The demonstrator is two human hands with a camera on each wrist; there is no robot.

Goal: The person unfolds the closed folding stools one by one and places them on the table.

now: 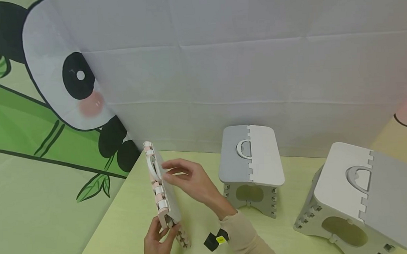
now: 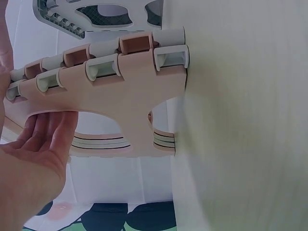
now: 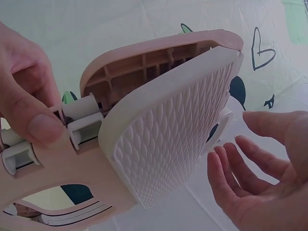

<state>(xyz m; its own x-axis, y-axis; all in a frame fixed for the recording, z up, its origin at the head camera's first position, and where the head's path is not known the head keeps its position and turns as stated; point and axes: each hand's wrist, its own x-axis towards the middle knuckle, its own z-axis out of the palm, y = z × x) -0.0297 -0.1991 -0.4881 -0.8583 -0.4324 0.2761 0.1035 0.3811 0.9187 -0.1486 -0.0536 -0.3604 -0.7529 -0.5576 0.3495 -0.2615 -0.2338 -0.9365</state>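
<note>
A pink and white folding stool stands on edge at the left of the table, its two seat halves folded nearly together. My left hand grips its pink leg panel, with fingers through the cut-out and the thumb on the hinged edge. Beside the textured white seat half is my right hand. Its fingers are loosely bent near the white carry handle and hold nothing. In the right wrist view a gap shows between these fingertips and the stool.
A smaller grey and white stool stands unfolded mid-table. Another unfolded stool stands at the right. A black strap piece with a yellow label shows at my right sleeve. Behind the table hangs a panda-print cloth.
</note>
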